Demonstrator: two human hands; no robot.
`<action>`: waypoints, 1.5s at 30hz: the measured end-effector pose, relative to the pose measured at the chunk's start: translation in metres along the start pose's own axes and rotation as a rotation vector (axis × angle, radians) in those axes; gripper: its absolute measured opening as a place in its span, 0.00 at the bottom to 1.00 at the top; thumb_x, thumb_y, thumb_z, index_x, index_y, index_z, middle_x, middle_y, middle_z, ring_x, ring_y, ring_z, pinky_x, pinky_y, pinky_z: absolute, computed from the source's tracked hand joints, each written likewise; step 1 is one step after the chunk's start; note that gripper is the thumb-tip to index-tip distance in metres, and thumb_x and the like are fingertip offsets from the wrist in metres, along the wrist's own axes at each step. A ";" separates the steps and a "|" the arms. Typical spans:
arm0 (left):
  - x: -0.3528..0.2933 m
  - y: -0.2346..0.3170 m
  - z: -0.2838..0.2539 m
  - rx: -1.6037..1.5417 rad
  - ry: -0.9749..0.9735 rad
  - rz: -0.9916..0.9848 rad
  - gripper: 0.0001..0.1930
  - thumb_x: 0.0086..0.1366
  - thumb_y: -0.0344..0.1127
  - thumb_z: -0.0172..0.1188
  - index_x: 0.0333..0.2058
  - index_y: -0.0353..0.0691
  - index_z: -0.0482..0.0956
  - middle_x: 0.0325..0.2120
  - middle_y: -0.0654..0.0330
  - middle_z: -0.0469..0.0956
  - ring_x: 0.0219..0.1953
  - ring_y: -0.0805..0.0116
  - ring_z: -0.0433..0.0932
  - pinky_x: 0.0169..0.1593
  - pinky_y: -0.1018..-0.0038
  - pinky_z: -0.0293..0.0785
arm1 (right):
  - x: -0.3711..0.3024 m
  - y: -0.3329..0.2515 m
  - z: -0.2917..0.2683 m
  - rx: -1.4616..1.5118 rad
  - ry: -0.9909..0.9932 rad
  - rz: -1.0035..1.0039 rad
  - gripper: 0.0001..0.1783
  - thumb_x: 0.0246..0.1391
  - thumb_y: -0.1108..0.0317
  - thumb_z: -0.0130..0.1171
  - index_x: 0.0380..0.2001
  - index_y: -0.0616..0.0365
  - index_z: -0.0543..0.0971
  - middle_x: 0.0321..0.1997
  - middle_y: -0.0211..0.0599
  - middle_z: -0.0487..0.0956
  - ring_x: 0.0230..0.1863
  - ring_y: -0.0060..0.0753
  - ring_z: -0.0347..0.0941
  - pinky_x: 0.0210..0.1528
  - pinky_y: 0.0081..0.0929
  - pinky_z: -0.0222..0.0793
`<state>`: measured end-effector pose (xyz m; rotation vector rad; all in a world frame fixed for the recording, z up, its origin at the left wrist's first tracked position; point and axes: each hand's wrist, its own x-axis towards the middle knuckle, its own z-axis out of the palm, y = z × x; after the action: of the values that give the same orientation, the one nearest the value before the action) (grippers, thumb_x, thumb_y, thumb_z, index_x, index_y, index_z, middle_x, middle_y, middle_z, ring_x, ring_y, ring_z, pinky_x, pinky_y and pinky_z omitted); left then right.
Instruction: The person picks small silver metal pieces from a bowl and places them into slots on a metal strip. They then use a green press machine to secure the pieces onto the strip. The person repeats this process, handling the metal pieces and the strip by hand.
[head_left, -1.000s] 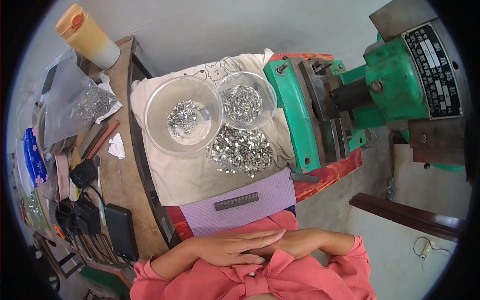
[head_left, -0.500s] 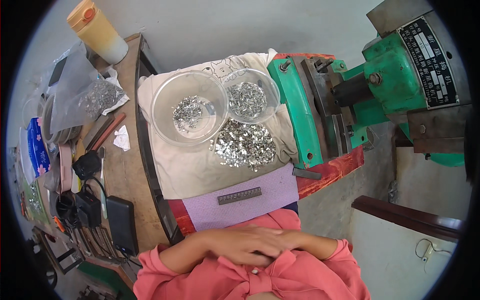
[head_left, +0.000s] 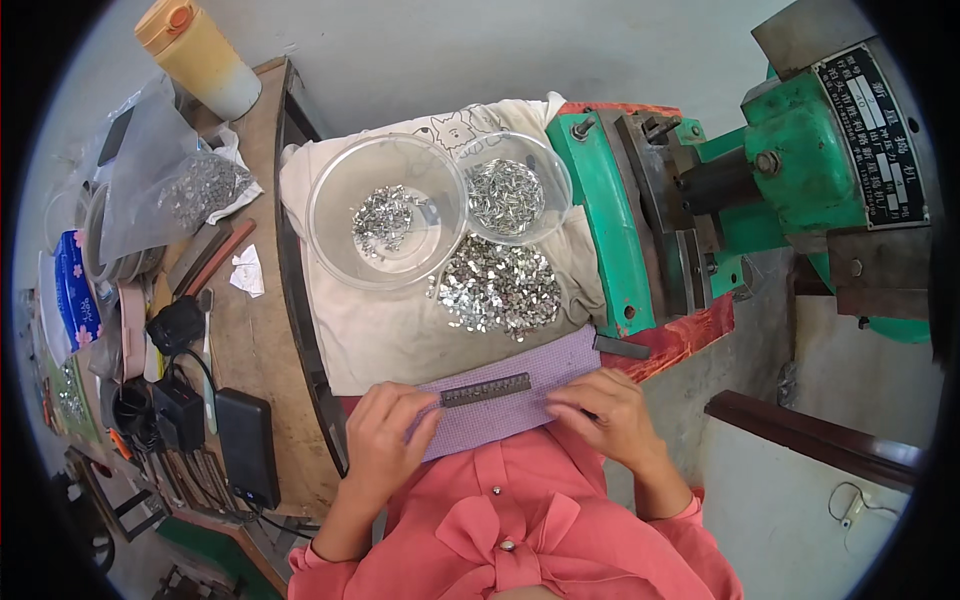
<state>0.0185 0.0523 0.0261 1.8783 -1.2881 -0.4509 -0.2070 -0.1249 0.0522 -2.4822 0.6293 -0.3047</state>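
A dark slotted metal strip (head_left: 485,390) lies on a purple textured mat (head_left: 510,413) close in front of me. My left hand (head_left: 385,435) is at the mat's left edge, fingers bent and thumb apart, close to the strip's left end. My right hand (head_left: 612,415) hovers by the mat's right side, its thumb and fingers spread and nothing visible between them. Past the mat, a heap of small shiny metal pieces (head_left: 500,288) rests on a beige cloth (head_left: 370,345). Behind the heap stand two clear plastic tubs, a larger one (head_left: 325,245) and a smaller one (head_left: 552,165), both with metal pieces inside.
A green press machine (head_left: 800,150) stands on the right, its base (head_left: 598,215) beside the cloth. A short dark bar (head_left: 621,347) lies below it. On the left, a wooden table (head_left: 262,390) carries a yellow bottle (head_left: 205,70), a black power bank (head_left: 246,448) and a plastic bag (head_left: 150,205).
My hands were folded together against my shirt. They have come apart and moved forward, one to each side of the mat. The view has shifted slightly.
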 end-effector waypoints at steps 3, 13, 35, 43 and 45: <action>-0.004 -0.002 0.013 0.066 -0.024 0.019 0.15 0.48 0.26 0.72 0.37 0.39 0.82 0.34 0.55 0.77 0.36 0.54 0.77 0.39 0.64 0.74 | 0.002 -0.007 0.014 0.221 0.058 0.086 0.15 0.47 0.65 0.72 0.40 0.53 0.85 0.35 0.31 0.79 0.37 0.38 0.75 0.43 0.34 0.71; -0.001 -0.005 0.020 0.232 -0.091 0.129 0.17 0.50 0.31 0.71 0.40 0.40 0.81 0.35 0.59 0.77 0.37 0.58 0.76 0.39 0.64 0.72 | 0.020 0.000 0.046 0.004 -0.008 -0.107 0.20 0.45 0.66 0.72 0.44 0.53 0.82 0.41 0.32 0.76 0.45 0.39 0.72 0.47 0.38 0.68; 0.011 -0.009 0.015 0.220 -0.013 0.163 0.11 0.51 0.30 0.70 0.35 0.41 0.81 0.35 0.63 0.78 0.37 0.60 0.77 0.39 0.66 0.72 | 0.099 -0.020 0.074 0.063 -0.030 -0.189 0.07 0.46 0.65 0.71 0.26 0.51 0.82 0.32 0.29 0.75 0.37 0.36 0.74 0.42 0.35 0.65; 0.020 -0.005 0.018 0.236 -0.044 0.202 0.09 0.50 0.27 0.68 0.31 0.42 0.79 0.34 0.63 0.77 0.37 0.60 0.77 0.39 0.66 0.71 | 0.104 -0.009 0.052 0.159 -0.059 -0.122 0.05 0.46 0.71 0.68 0.29 0.54 0.82 0.33 0.31 0.75 0.39 0.37 0.74 0.44 0.35 0.65; 0.020 -0.006 0.018 0.180 -0.013 0.167 0.10 0.49 0.25 0.68 0.31 0.42 0.79 0.32 0.62 0.77 0.36 0.60 0.77 0.38 0.66 0.71 | 0.105 -0.009 0.049 0.170 -0.065 -0.124 0.05 0.46 0.71 0.68 0.29 0.54 0.82 0.33 0.31 0.75 0.39 0.37 0.74 0.44 0.35 0.66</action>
<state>0.0188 0.0277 0.0135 1.8966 -1.5229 -0.2666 -0.0962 -0.1484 0.0254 -2.3610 0.4059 -0.3097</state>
